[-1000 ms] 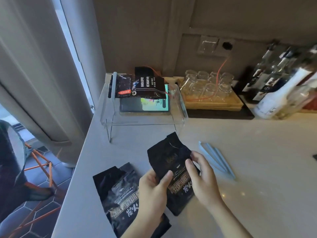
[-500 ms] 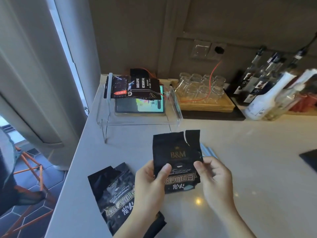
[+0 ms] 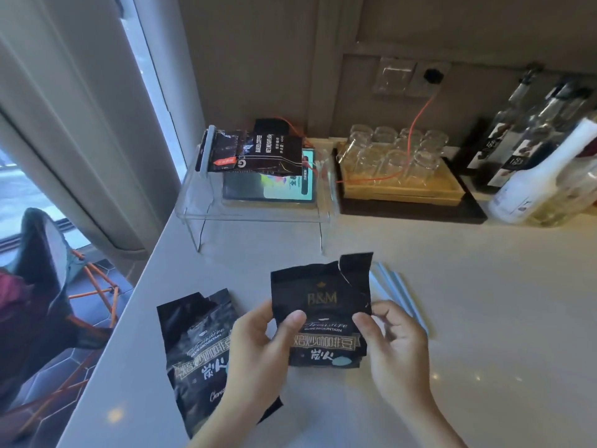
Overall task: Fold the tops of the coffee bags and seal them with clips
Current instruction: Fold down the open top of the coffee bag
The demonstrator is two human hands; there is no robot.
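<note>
A black coffee bag [image 3: 323, 299] stands upright on the pale counter, its torn top unfolded and facing me. My left hand [image 3: 258, 354] pinches its left edge and my right hand [image 3: 397, 347] pinches its right edge. A second black coffee bag [image 3: 197, 350] lies flat on the counter to the left, partly under my left forearm. Several pale blue clips [image 3: 395, 292] lie on the counter just behind and right of the held bag. More dark coffee bags [image 3: 258, 153] rest on a clear acrylic stand at the back.
The clear acrylic stand [image 3: 255, 218] holds a lit tablet [image 3: 271, 189]. Right of it a wooden tray [image 3: 400, 189] carries upturned glasses with an orange cable across them. Bottles [image 3: 536, 176] crowd the far right. The counter's left edge [image 3: 126, 318] drops to the floor and a chair.
The bag has been turned from tilted to upright with its front toward me, and both hands have shifted to its side edges. The camera view has dropped slightly.
</note>
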